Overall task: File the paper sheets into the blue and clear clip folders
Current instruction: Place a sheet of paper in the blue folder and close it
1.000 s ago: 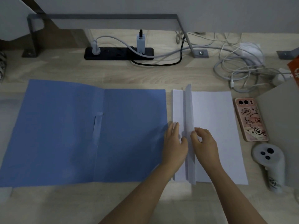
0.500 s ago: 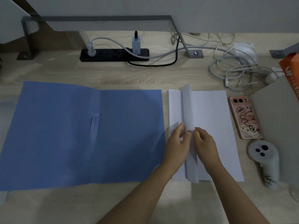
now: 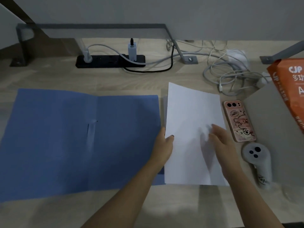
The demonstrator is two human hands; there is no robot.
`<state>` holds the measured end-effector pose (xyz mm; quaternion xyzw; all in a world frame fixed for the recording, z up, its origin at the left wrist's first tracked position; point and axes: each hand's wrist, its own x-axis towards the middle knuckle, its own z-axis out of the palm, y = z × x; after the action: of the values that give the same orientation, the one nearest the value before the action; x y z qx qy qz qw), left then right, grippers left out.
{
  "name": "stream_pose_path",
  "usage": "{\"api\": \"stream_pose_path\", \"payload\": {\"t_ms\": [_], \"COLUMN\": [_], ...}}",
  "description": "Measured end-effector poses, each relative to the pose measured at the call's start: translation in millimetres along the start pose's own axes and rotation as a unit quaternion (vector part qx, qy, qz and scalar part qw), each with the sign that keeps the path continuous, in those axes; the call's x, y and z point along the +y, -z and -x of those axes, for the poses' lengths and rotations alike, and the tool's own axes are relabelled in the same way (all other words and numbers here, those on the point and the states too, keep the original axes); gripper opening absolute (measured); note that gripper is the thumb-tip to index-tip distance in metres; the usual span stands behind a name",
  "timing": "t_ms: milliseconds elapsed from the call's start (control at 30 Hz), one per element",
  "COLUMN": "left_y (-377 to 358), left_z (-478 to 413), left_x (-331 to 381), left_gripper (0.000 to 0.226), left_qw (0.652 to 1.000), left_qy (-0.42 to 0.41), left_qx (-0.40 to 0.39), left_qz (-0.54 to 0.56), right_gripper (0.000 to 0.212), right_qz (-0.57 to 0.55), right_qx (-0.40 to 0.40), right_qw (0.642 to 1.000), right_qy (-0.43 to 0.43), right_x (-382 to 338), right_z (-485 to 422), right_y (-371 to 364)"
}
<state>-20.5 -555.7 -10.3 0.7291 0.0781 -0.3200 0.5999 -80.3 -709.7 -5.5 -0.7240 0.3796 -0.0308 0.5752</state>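
From the head camera we are looking down at a pale wooden desk (image 3: 115,209). A large blue paper folder (image 3: 79,142) is lying open and flat on its left half, with a pale clip strip (image 3: 91,135) showing near its centre fold. Just right of it, our left hand (image 3: 162,148) is pinching the left edge of a white paper sheet (image 3: 189,122), thumb on top and fingers hidden beneath; the sheet's far left corner is rising off the desk and its near left corner is overlapping the folder's right edge. Our right hand (image 3: 222,143) is hovering over the sheet's right side with fingers spread and loose, blurred, gripping nothing that we can make out. Beside the sheet, a pink phone with a cartoon case (image 3: 239,120) is lying face down, and a white handheld controller (image 3: 257,163) is resting just nearer. An orange paper ream pack (image 3: 291,89) is sitting at the right edge. Farther back, a black power strip (image 3: 110,61) and tangled white cables (image 3: 230,74) are lying against the wall.
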Motion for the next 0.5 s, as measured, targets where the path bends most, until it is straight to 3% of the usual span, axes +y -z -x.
{"api": "stream_pose_path", "payload": {"t_ms": [100,200,300,500], "left_y": [28.8,63.6,96.5,160.8], "left_z": [9.8,19.5,26.1,39.9], "left_x": [7.4,7.9,0.7,-29.4], "left_gripper": [0.031,0.033,0.035,0.015], "left_qw": [0.999,0.996,0.995,0.988], "left_qy": [-0.029,-0.052,-0.056,-0.015], "left_qx": [0.008,0.028,0.067,0.154], "left_qz": [0.031,0.062,0.056,0.025], "right_gripper": [0.047,0.022,0.033,0.026], "right_qz": [-0.004,-0.056,-0.062,-0.081], "right_qx": [0.012,-0.090,-0.177,-0.184], "right_qw": [1.000,0.993,0.979,0.972], "right_qy": [-0.016,-0.058,-0.084,-0.121], "right_x": [-11.7,-20.1,-10.5,8.0], "right_z": [6.1,24.7,42.9,71.4], "right_y": [12.4,9.0,-11.4,-84.0]}}
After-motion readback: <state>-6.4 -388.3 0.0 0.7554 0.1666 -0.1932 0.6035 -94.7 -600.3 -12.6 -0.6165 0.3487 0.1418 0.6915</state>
